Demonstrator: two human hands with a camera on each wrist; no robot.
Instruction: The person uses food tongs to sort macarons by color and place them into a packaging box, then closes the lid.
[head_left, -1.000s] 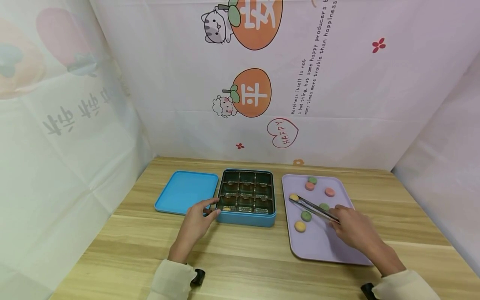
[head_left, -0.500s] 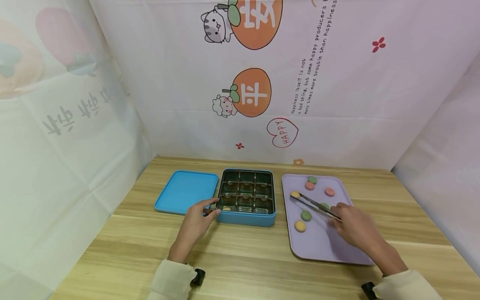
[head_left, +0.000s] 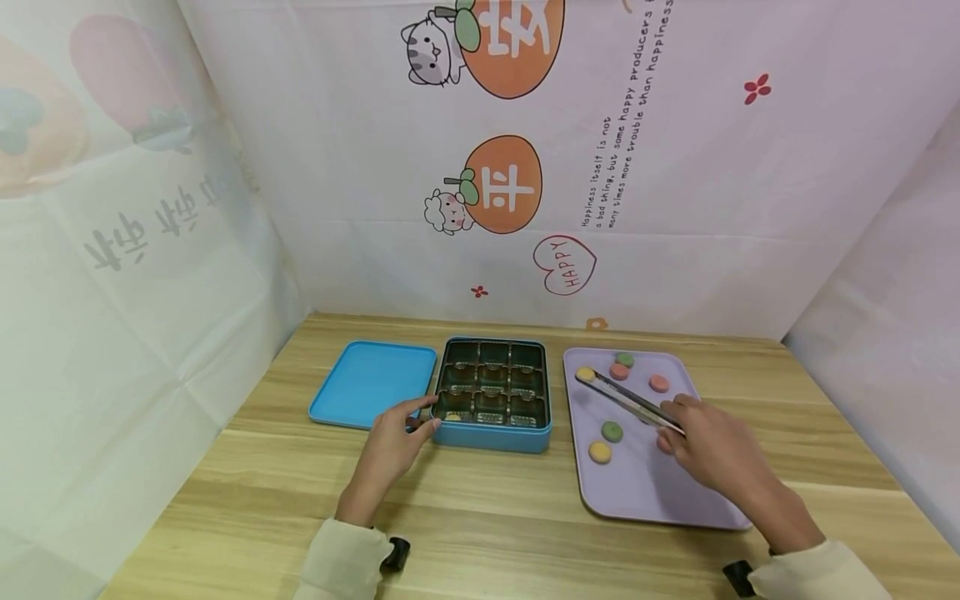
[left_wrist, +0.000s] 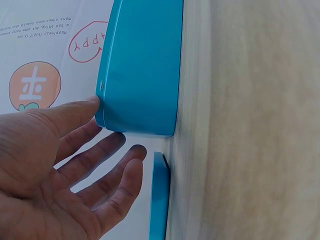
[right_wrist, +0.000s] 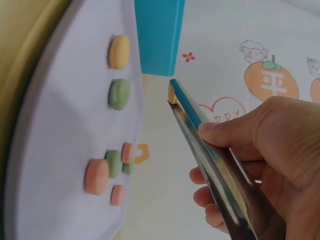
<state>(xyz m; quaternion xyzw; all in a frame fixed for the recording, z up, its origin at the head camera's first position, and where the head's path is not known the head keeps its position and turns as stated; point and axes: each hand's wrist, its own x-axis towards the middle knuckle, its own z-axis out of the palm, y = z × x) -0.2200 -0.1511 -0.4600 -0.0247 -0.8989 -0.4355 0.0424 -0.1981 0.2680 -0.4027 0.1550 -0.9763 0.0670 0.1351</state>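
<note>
My left hand (head_left: 388, 443) touches the near left corner of a blue box (head_left: 491, 439) with thumb and index finger; in the left wrist view its other fingers lie loosely bent beside the box wall. Clear dividers split the box into several compartments, and the near left one holds a yellow macaron (head_left: 453, 417). My right hand (head_left: 711, 442) grips metal tongs (head_left: 637, 405), whose tips pinch another yellow macaron (head_left: 585, 375). In the right wrist view this macaron (right_wrist: 171, 94) appears raised above the lilac tray (head_left: 626, 496).
On the tray lie a yellow macaron (head_left: 600, 452), a green macaron (head_left: 612, 432) and several pink and green ones, some partly hidden by my right hand and the tongs. A blue lid (head_left: 375, 383) lies left of the box. A printed cloth (head_left: 360, 208) hangs behind the wooden table (head_left: 480, 525).
The tongs, with the yellow macaron in their tips, have moved slightly up and away from the tray's middle toward its far left part. My left hand has stayed at the box corner.
</note>
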